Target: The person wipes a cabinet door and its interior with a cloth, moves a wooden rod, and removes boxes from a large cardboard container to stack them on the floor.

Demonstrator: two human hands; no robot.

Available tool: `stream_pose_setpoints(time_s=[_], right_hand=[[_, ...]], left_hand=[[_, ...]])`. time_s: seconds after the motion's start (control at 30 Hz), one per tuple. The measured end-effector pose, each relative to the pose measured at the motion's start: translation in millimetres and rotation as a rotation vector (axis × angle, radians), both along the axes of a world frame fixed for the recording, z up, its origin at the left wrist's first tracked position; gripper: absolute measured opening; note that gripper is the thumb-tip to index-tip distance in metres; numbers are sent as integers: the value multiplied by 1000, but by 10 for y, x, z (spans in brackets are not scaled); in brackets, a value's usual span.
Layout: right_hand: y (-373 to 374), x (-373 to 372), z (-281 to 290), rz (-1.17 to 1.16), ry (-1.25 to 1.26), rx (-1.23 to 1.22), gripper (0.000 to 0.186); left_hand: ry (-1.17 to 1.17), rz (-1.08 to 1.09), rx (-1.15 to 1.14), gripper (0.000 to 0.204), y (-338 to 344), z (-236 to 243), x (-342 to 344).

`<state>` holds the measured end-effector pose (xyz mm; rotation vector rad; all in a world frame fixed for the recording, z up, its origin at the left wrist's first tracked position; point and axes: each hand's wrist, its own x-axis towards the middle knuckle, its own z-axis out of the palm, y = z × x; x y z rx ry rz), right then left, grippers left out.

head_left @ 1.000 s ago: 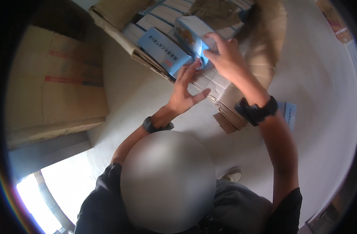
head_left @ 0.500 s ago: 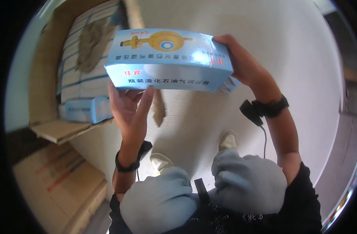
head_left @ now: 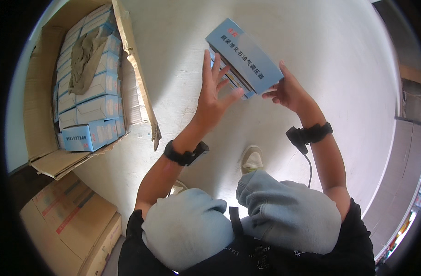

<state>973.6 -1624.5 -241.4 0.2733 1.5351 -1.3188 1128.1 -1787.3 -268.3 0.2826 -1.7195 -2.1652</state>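
Note:
A light blue cardboard box [head_left: 244, 55] with dark lettering and a small red mark is tilted in front of me, slanting down to the right. My right hand [head_left: 291, 92] grips its right end, the fingertips at the corner and the thumb side lower down. My left hand [head_left: 213, 94] is open, fingers spread along the box's near left side; whether they all touch it is unclear. Below the lettered face, a dark gap and a strip of blue and white printed card [head_left: 238, 83] show partly behind my left fingers. I cannot tell whether that belongs to another box.
At left stands an open brown carton [head_left: 38, 92] packed with similar blue boxes [head_left: 97, 87], a crumpled brown paper piece [head_left: 85, 62] over them. Its torn flap [head_left: 139, 78] juts rightward. Another brown carton [head_left: 74, 216] lies nearer. Pale floor [head_left: 173, 46] surrounds my shoes [head_left: 252, 158].
The box has moved away from me and rightward and turned, its right end now lower. My left hand has let go of its left end and reached forward with fingers spread.

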Motion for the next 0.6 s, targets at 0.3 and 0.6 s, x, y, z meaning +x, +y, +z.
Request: stream_pose_setpoints(time_s=[0.3, 0.6], right_hand=[[25, -221, -160, 194, 755, -27, 66], [-388, 37, 145, 580, 1222, 101, 88]], left_hand=[[-197, -105, -292, 100, 229, -456, 205], [-199, -284, -186, 100, 248, -683, 116]])
